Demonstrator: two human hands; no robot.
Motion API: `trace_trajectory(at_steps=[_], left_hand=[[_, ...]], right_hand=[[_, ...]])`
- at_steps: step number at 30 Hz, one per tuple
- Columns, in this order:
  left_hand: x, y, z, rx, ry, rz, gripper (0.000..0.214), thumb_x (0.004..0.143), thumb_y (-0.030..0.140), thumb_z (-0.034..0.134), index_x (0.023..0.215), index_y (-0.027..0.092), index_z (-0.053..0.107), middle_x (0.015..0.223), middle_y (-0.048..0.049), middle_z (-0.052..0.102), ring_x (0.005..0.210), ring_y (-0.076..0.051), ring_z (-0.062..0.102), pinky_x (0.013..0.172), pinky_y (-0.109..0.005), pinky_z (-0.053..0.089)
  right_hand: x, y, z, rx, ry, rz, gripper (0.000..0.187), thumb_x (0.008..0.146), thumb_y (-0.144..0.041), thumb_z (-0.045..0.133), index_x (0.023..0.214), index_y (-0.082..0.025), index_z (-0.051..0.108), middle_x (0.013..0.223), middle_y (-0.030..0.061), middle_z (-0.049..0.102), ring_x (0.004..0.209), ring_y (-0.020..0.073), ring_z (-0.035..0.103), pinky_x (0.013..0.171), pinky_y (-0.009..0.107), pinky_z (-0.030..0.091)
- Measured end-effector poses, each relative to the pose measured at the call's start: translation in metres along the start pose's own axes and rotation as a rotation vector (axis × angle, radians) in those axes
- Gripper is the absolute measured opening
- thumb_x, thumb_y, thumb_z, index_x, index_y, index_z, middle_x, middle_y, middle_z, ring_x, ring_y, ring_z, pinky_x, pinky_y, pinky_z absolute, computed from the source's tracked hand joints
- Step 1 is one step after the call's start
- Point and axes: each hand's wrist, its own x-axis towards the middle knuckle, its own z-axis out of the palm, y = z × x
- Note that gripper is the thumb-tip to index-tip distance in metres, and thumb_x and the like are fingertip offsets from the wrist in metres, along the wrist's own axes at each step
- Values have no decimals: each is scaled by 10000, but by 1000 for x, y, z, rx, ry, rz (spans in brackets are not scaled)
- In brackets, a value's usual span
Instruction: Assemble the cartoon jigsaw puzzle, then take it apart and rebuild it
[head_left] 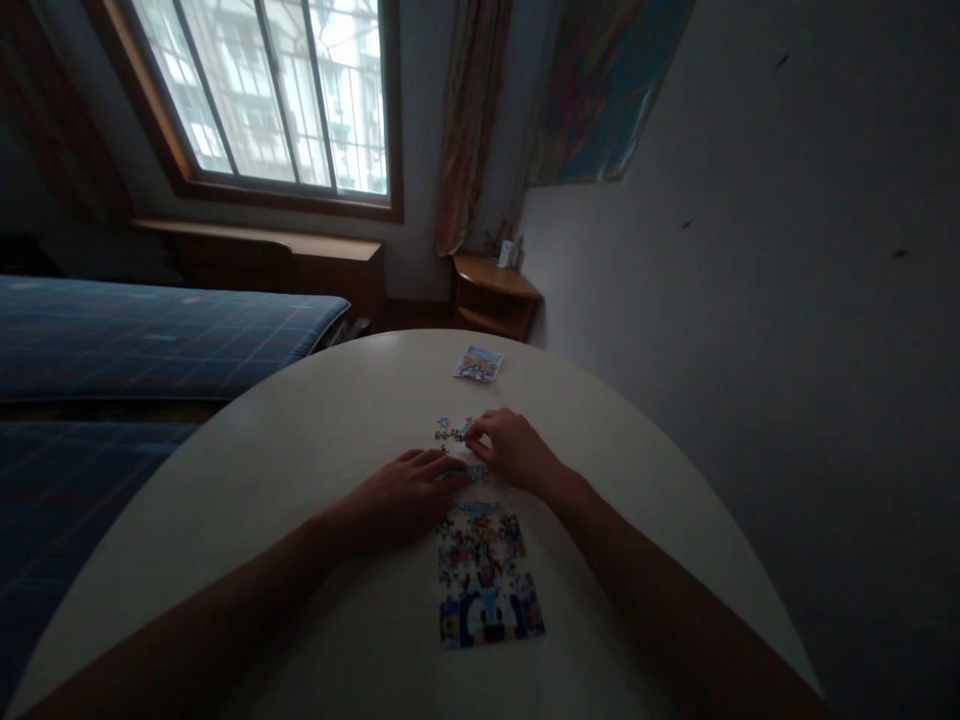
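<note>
The puzzle (487, 600) lies on the counter (360, 400), several rows looking joined; loose pieces (442, 424) beyond it are left. Just past the puzzle, the left hand (412, 490) lies palm-down, fingers extended, grip hidden; farther beyond, the right hand (511, 450) nearly pinches, its hold unclear.
</note>
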Motion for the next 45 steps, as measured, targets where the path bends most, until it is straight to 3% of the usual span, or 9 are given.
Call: trace_trajectory(at_steps=[5,9,23,30,37,41,45], left_hand=[[0,2,-2,-15,7,-4,361,1006,240,451,1365,227,486,1363,-79,556,1205,-266,543,1031,-457,438],[0,2,-4,-11,3,-4,349,1004,243,460,1351,223,494,1365,-72,558,1203,-268,541,1031,-456,442],[-1,1,-2,-48,21,0,342,996,240,456,1336,231,495,1359,-73,560,1203,-260,540,1026,-450,444],[0,2,-3,-64,6,-16,330,997,230,464,1324,213,501,1355,-65,568,1207,-253,540,1032,-444,450],[-1,1,-1,-65,15,-19,337,996,245,472,1332,230,498,1371,-62,561,1223,-254,534,1044,-434,438],[0,1,0,-55,7,-25,346,996,247,477,1342,223,493,1363,-63,570,1223,-257,534,1049,-441,431],[-1,0,1,-42,13,-17,357,1009,266,460,1361,217,482,1375,-68,563,1235,-250,531,1057,-438,423]], right_hand=[[53,0,6,-7,-62,117,232,858,-348,689,1031,-205,752,1059,74,728,977,206,644,832,282,447],[77,5,13,-3,-153,152,318,793,-387,758,1059,-213,747,1065,72,735,949,200,656,772,255,456],[101,-4,6,24,-417,105,243,750,-210,737,991,-211,773,902,34,774,738,148,680,591,195,438],[101,-5,6,73,-444,56,262,707,-159,730,966,-184,758,829,39,768,668,148,664,531,198,419],[95,-4,8,194,-339,-17,271,705,-96,727,969,-157,730,854,43,760,676,134,654,559,198,428],[68,3,5,319,-233,-72,170,816,-177,698,981,-141,720,904,48,757,786,130,675,687,208,477],[15,14,2,472,-40,-90,165,899,-299,639,944,-158,713,949,53,751,846,151,673,775,269,491]])
